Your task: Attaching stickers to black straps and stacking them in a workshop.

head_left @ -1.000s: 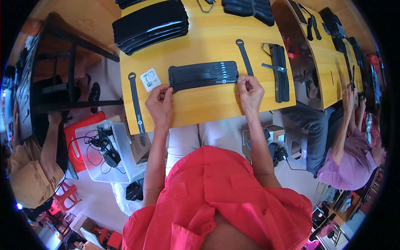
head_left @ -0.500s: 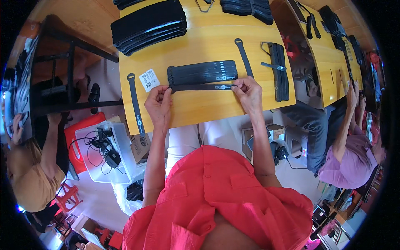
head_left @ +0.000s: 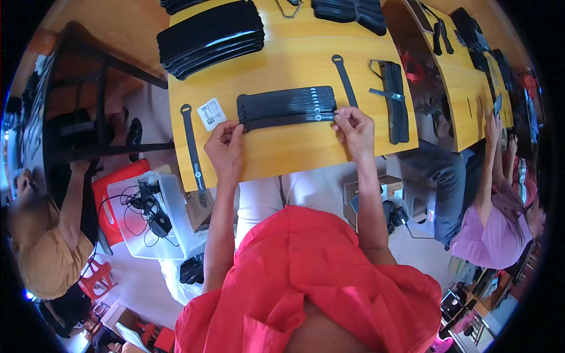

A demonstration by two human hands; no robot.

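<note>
Two hands hold one black strap (head_left: pixel 288 120) flat on the yellow table (head_left: pixel 282 156), just below a stack of straps (head_left: pixel 286 103). My left hand (head_left: pixel 225 148) pinches its left end, my right hand (head_left: pixel 355 125) its right end.

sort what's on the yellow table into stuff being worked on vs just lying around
In hand:
- left hand, right hand
- long black strap held at both ends
- row of black straps

Lying about:
- white square label
- loose black strap
- black stack

Yellow wooden table (head_left: pixel 282 156) on pale floor (head_left: pixel 138 282); red plastic stool (head_left: pixel 97 276); clear bin (head_left: pixel 147 235) of cables alongside.
</note>
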